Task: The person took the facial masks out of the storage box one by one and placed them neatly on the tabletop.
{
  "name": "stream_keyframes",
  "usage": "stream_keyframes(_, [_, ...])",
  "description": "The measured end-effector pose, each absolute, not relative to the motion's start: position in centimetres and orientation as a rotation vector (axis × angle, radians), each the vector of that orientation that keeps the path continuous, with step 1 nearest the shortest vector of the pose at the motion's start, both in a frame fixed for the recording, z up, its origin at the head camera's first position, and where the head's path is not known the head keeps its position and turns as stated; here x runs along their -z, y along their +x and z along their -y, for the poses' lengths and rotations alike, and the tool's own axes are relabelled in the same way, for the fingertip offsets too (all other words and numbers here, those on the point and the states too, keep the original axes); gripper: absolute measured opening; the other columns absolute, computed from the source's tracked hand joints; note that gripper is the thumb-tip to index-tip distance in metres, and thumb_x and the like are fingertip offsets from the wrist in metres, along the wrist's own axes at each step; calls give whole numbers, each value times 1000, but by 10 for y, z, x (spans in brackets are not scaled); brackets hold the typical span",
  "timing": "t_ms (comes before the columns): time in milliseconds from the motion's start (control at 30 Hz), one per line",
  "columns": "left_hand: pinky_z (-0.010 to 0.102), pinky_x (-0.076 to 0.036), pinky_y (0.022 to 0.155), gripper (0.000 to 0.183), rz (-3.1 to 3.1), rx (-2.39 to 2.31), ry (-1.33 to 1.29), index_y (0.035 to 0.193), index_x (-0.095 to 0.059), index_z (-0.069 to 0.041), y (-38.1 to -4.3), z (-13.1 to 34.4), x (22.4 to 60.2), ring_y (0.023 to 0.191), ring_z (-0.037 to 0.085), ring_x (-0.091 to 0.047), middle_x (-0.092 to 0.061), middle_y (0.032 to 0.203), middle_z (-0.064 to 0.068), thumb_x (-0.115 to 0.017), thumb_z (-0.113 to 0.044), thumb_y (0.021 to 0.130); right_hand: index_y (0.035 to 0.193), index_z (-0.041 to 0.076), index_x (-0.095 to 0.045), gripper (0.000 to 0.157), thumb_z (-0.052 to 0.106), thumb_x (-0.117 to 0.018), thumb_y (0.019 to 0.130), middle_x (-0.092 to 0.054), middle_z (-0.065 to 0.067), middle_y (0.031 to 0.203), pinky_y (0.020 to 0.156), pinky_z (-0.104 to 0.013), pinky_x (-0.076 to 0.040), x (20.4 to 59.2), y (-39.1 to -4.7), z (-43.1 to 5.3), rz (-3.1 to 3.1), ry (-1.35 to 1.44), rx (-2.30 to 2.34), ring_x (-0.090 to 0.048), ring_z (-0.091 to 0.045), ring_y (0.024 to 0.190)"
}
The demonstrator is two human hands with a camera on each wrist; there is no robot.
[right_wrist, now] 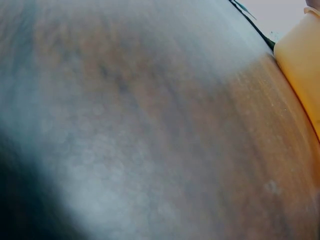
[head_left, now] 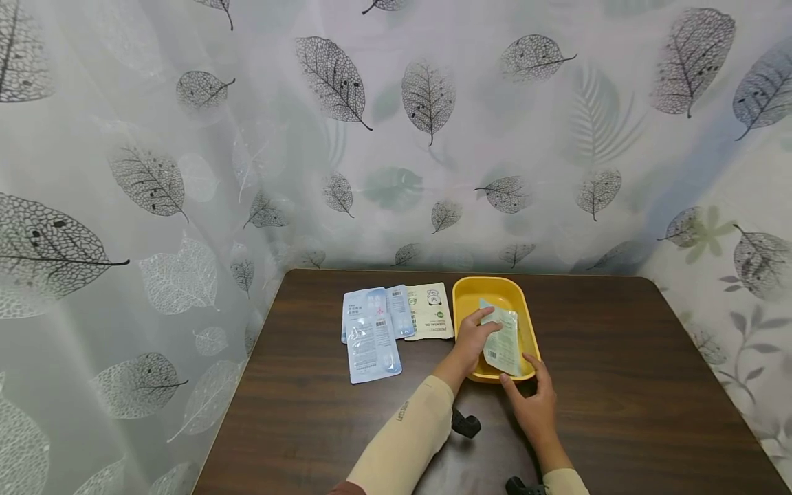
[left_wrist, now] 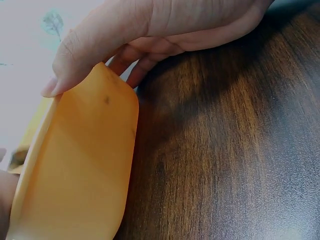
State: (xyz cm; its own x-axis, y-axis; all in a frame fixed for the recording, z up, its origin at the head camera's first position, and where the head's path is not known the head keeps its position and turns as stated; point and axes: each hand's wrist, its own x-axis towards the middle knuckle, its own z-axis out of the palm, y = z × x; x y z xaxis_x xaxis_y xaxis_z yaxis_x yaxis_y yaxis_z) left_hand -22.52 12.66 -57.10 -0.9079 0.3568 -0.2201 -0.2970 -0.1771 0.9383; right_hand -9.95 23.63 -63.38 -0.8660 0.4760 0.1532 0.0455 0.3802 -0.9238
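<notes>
A pale green sachet with fine print lies tilted inside a shallow yellow plastic tray. My left hand reaches over the tray's left wall and pinches the sachet near its upper left edge. At the tray's near right corner, my right hand grips the rim. In the left wrist view, the right hand has its thumb on the rim of the tray and other fingers behind the corner. The right wrist view catches only the outer wall of the tray beside the tabletop.
Left of the tray lie light blue sachets, overlapping one another, and a cream sachet with a cartoon animal. All rest on a dark brown wooden table. A leaf-patterned curtain hangs behind it. Black wrist devices sit by both sleeves.
</notes>
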Motion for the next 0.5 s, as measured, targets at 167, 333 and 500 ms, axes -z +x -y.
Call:
stream_keyframes(167, [46, -47, 112, 60, -1661, -2117, 92, 152, -46, -3, -224, -125, 570, 132, 27, -59, -53, 151, 18, -64, -12, 95, 144, 11, -53, 66, 20, -82, 86, -45, -17, 156, 116, -61, -32, 634, -99, -237, 2244, -451, -1498, -40, -37, 145])
stream_keyframes(333, [48, -45, 114, 64, -1602, -2160, 125, 156, -40, -4, -221, -122, 566, 133, 27, -58, -50, 154, 18, -61, -11, 96, 144, 11, -53, 66, 21, -83, 86, -44, -17, 156, 115, -61, -33, 634, -99, -236, 2243, -451, -1499, -41, -37, 144])
stream_keyframes(500, [45, -38, 120, 61, -1521, -2248, 147, 156, -41, -7, -223, -117, 564, 148, 27, -42, -41, 162, 12, -60, -10, 97, 145, 10, -52, 66, 23, -82, 87, -44, -19, 156, 117, -64, -31, 633, -100, -237, 2260, -463, -1498, -39, -40, 145])
